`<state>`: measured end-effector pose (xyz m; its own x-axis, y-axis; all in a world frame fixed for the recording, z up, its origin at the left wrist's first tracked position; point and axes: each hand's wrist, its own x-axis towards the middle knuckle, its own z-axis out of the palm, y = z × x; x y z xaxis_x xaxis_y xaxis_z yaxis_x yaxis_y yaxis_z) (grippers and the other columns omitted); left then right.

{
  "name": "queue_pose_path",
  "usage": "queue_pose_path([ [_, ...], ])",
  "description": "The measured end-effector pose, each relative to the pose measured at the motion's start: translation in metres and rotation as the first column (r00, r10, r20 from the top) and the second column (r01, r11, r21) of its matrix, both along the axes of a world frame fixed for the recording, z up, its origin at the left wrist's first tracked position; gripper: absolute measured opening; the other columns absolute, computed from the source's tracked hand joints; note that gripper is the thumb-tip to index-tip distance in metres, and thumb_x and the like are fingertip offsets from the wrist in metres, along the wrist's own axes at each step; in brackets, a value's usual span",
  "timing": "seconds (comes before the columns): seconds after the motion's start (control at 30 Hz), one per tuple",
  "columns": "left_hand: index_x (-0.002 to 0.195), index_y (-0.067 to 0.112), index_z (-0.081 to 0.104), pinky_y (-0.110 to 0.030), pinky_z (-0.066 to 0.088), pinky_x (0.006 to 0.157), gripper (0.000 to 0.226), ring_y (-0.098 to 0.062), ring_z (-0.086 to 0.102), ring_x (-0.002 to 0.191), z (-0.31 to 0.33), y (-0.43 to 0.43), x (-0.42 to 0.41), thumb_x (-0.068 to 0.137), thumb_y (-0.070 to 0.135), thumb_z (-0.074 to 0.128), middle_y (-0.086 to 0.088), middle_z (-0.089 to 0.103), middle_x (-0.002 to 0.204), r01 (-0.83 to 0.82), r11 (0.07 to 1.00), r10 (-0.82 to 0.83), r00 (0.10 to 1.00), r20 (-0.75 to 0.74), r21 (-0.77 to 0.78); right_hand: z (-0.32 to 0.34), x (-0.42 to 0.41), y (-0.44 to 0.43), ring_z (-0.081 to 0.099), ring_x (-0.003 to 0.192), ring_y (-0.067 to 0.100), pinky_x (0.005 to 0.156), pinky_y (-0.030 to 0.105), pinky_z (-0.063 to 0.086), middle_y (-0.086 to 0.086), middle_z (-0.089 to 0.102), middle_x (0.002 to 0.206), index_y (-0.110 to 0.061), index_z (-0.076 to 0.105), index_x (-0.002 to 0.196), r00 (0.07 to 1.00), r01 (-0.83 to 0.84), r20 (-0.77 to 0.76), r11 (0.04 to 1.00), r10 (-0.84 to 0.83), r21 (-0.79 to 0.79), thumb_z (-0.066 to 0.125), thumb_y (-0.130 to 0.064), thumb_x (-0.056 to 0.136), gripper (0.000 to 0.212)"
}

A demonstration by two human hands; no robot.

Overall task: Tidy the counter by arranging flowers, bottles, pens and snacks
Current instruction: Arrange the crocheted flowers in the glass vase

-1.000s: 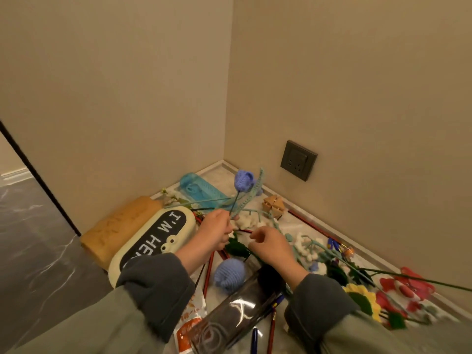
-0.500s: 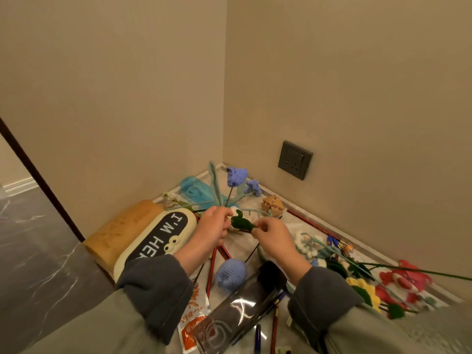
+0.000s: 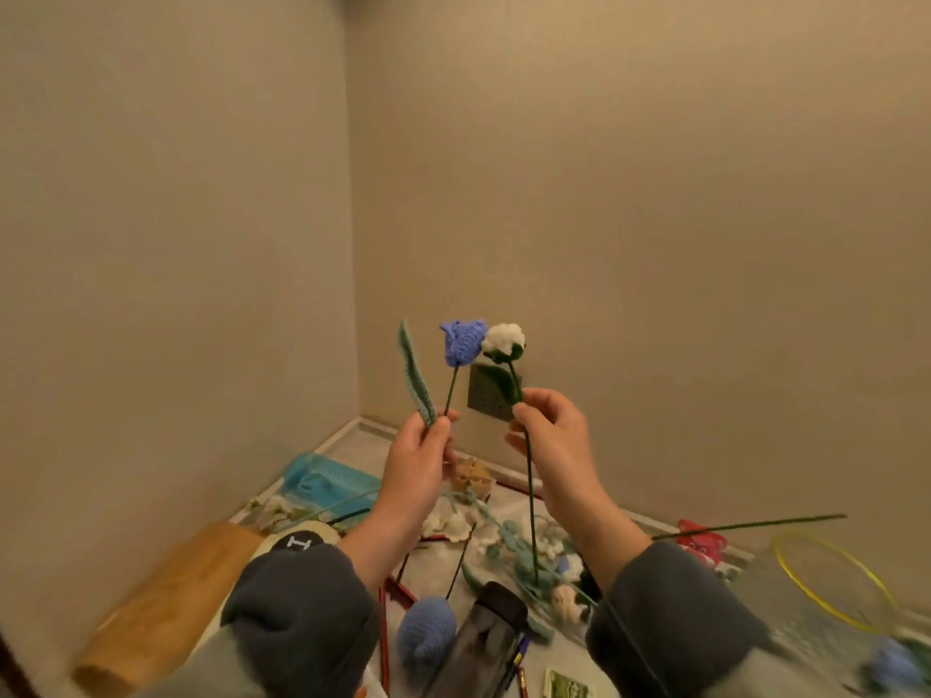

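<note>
From the head camera, the person holds both hands up in the free air in front of the wall corner, above the cluttered counter [image 3: 368,445]. The left hand [image 3: 418,460] has its fingers closed round the thin stem of a blue crocheted flower [image 3: 462,342] and the base of a teal leaf [image 3: 415,380], both standing upright. The right hand [image 3: 554,440] pinches the stem of a white flower [image 3: 504,339] between thumb and forefinger. This stem hangs down past the wrist towards the pile below. The two flower heads touch in front of a dark wall socket [image 3: 486,398].

At the right edge stands a clear vase [image 3: 826,581] with a yellow rim. It is blurred, so its contents cannot be told. A long green stem [image 3: 745,523] runs across just above it. Between the sleeves a dark see-through bottle [image 3: 483,642] lies on its side, with pens [image 3: 519,662] at its lower end; whether they are inside or under it cannot be told. A teal case [image 3: 327,483] lies against the left wall.

A second blue flower head [image 3: 428,632] lies just beside the bottle, and white blooms [image 3: 453,523] are heaped under the hands. A brown block [image 3: 166,607] sits along the counter's left edge. A bare strip of counter shows only near the corner.
</note>
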<state>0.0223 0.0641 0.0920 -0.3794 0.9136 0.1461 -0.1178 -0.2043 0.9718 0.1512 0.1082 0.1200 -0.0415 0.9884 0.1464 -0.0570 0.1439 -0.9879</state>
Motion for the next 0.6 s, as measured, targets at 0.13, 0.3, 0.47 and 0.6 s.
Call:
queue_pose_path([
  [0.13, 0.102, 0.020, 0.065, -0.016, 0.047, 0.058, 0.020, -0.008, 0.051, 0.064, 0.021, 0.013, 0.017, 0.100, 0.017, 0.045, 0.004, 0.050, 0.068, 0.125, 0.992, -0.125, 0.992, 0.003, 0.027, 0.027, 0.025, -0.020, 0.063, 0.080, 0.011, 0.078, 0.032, 0.057, -0.002, 0.067, 0.087, -0.020, 0.065, 0.093, 0.992, 0.117, -0.053, 0.992, -0.115, 0.044, 0.060, -0.008, 0.092, 0.013],
  [0.3, 0.099, 0.028, 0.068, -0.026, 0.047, 0.080, 0.020, -0.011, 0.052, 0.081, 0.041, 0.014, 0.053, 0.097, 0.017, 0.051, 0.001, 0.058, 0.087, 0.361, 0.927, -0.366, 0.929, 0.043, 0.101, 0.055, 0.062, -0.054, 0.066, 0.082, 0.013, 0.066, 0.024, 0.059, 0.003, 0.068, 0.092, -0.018, 0.065, 0.096, 0.968, 0.249, -0.053, 0.962, -0.245, 0.109, 0.064, -0.010, 0.091, 0.010],
  [0.47, 0.102, 0.035, 0.068, -0.019, 0.050, 0.070, 0.019, -0.004, 0.058, 0.078, 0.064, 0.004, 0.098, 0.094, 0.021, 0.058, 0.008, 0.062, 0.083, 0.505, 0.842, -0.513, 0.858, -0.004, 0.191, 0.085, 0.105, -0.094, 0.068, 0.081, 0.011, 0.067, 0.025, 0.058, 0.000, 0.068, 0.089, -0.018, 0.065, 0.100, 0.899, 0.438, -0.105, 0.881, -0.426, 0.178, 0.066, -0.010, 0.089, 0.013],
  [0.6, 0.098, 0.035, 0.067, -0.019, 0.053, 0.070, 0.020, -0.005, 0.061, 0.079, 0.085, -0.014, 0.138, 0.092, 0.017, 0.061, 0.004, 0.063, 0.087, 0.549, 0.788, -0.567, 0.823, -0.019, 0.278, 0.108, 0.139, -0.126, 0.066, 0.075, 0.010, 0.068, 0.029, 0.059, -0.004, 0.067, 0.079, -0.019, 0.066, 0.093, 0.820, 0.573, -0.178, 0.785, -0.545, 0.236, 0.067, -0.007, 0.088, 0.013],
])
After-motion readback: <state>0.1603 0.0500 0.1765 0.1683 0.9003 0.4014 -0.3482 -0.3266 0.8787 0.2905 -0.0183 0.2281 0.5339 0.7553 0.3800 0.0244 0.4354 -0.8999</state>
